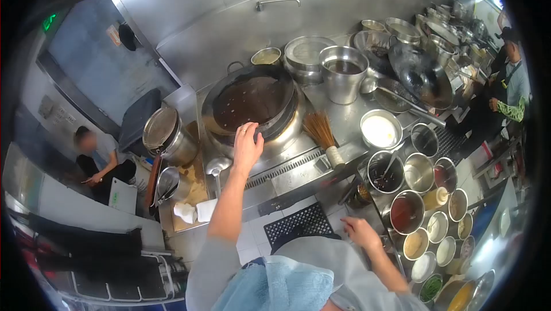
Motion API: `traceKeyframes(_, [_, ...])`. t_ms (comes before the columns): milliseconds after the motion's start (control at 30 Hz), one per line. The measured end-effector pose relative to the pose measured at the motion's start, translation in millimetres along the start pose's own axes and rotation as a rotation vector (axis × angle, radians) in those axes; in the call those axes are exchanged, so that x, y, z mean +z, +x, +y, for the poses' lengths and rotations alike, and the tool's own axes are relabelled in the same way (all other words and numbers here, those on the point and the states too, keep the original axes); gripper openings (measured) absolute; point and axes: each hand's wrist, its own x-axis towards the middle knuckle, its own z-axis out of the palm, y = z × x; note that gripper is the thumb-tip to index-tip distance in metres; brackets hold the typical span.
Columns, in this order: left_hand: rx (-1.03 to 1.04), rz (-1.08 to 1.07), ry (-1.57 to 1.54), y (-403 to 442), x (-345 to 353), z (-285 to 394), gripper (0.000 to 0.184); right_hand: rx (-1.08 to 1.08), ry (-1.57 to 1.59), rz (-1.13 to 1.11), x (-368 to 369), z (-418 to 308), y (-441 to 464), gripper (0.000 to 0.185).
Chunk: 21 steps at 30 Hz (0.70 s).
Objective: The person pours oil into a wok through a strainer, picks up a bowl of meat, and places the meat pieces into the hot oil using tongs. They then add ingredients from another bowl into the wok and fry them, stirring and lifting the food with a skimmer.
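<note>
Nearest my camera, a blue towel [281,282] lies over the wearer's grey top. The right hand [361,233] hangs left of the sauce pots [406,212], fingers half curled, index finger straighter; I see nothing in it. The left hand [248,147] reaches forward, palm down, fingers together and bent, thumb a little apart, at the wok's near rim; whether it touches or grips the metal I cannot tell. Beside that forearm a ladle [218,165] lies bowl toward the burner, handle toward me. The wok [247,101] sits on the burner ring, mouth up, dark liquid with pale bits inside; being round, it shows me no clear long axis, but its loop handle [235,66] points away, toward the back wall. To its right, a straw brush [323,136] lies bristles wokward, bound grip toward the counter edge. Beyond stand steel pots [344,72], then a wall spout [278,4]. Far left, a person [103,161] crouches near a white case [122,197] with green marks; these, and the green lit sign [49,22], are too blurred to read.
</note>
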Motion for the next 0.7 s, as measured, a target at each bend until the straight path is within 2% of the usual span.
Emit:
traceKeyframes(100, [-0.044, -0.193, 0.072, 17, 16, -22, 0.017, 0.280, -0.027, 0.061, 34, 55, -36, 0.030])
traceKeyframes(133, [-0.033, -0.184, 0.079, 20, 17, -24, 0.015, 0.382, -0.039, 0.083, 46, 71, -49, 0.030])
traceKeyframes(233, [-0.087, -0.305, 0.080, 22, 23, -41, 0.020, 0.625, -0.061, 0.127, 102, 151, -90, 0.029])
traceKeyframes(333, [-0.090, -0.382, 0.041, 25, 18, -51, 0.028, 0.821, -0.038, 0.153, 130, 165, -118, 0.029])
traceKeyframes(433, [-0.124, -0.429, -0.054, 29, 13, -60, 0.032, 0.609, -0.230, -0.137, 136, 166, -143, 0.023])
traceKeyframes(567, [-0.179, -0.464, -0.129, 25, 13, -71, 0.033, 0.835, 0.066, -0.032, 132, 152, -153, 0.017])
traceKeyframes(600, [-0.166, -0.433, -0.125, 22, 15, -72, 0.033, 0.833, 0.079, -0.003, 137, 158, -157, 0.019])
traceKeyframes(700, [-0.154, -0.380, -0.124, 19, 15, -66, 0.032, 0.704, 0.027, 0.074, 175, 240, -198, 0.025])
